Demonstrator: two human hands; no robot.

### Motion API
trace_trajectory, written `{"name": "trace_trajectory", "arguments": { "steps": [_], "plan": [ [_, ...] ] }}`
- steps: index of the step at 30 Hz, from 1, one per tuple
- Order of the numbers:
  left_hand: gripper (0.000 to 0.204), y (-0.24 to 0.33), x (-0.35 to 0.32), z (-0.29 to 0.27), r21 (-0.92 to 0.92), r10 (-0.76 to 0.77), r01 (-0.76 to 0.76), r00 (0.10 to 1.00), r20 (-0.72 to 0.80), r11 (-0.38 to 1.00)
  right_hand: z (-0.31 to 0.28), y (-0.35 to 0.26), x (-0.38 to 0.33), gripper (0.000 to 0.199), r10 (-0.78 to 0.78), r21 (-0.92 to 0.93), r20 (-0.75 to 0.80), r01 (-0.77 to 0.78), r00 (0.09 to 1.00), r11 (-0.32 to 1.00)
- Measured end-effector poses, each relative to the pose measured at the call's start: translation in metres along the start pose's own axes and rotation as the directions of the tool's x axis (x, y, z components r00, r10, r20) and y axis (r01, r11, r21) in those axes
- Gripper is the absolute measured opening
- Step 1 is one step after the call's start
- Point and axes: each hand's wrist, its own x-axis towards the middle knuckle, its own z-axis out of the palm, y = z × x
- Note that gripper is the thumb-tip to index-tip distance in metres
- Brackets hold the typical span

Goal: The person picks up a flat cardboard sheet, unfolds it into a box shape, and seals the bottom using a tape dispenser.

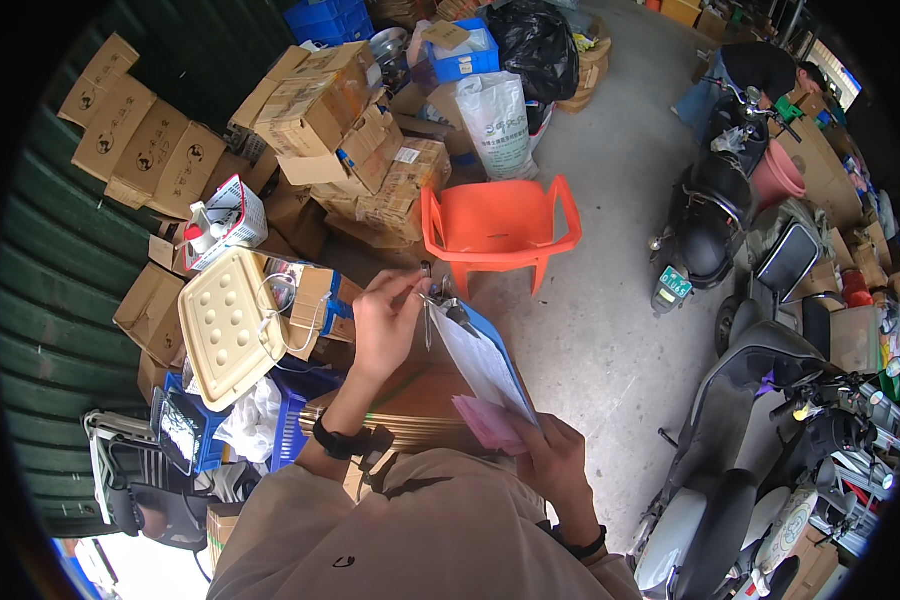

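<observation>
An orange chair (495,212) stands near stacked cardboard boxes (315,112) and a white sack (498,135).

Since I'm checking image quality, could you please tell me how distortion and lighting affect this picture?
Head view: black corners frame the fisheye image; the green corrugated wall curves at left; lower left burns out white; the left hand and orange chair look fairly sharp.

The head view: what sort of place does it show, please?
Probably a storage shed or garage: cardboard boxes are piled beside a green corrugated wall, and scooters stand on the bare grey floor.
</observation>
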Motion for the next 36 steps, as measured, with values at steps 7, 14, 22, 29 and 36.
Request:
{"name": "trace_trajectory", "arguments": {
  "steps": [7,14,22,29,36],
  "plan": [
    [0.025,-0.009,0.011,-0.015,-0.185,-0.143,0.168,0.979,0.145,0.968,-0.01,0.001,0.004,0.041,-0.039,-0.016,0.036,0.04,0.999,0.999],
    [0.022,-0.011,0.012,-0.02,-0.361,-0.301,0.395,0.909,0.289,0.845,-0.009,0.005,0.001,0.043,0.018,-0.015,0.005,-0.018,1.0,1.0],
    [0.019,-0.007,0.003,-0.004,-0.505,-0.331,0.377,0.926,0.182,0.776,-0.001,-0.004,0.001,0.037,0.18,0.141,-0.027,-0.175,0.983,0.974],
    [0.018,-0.016,-0.008,0.011,-0.38,-0.245,0.251,0.967,0.066,0.89,0.0,-0.009,0.001,0.039,0.166,0.104,-0.015,-0.163,0.986,0.981],
    [0.037,0.01,0.0,0.001,-0.508,-0.388,0.411,0.908,0.157,0.757,-0.002,-0.004,0.004,0.048,0.096,0.043,-0.011,-0.095,0.995,0.995]
  ]
}}
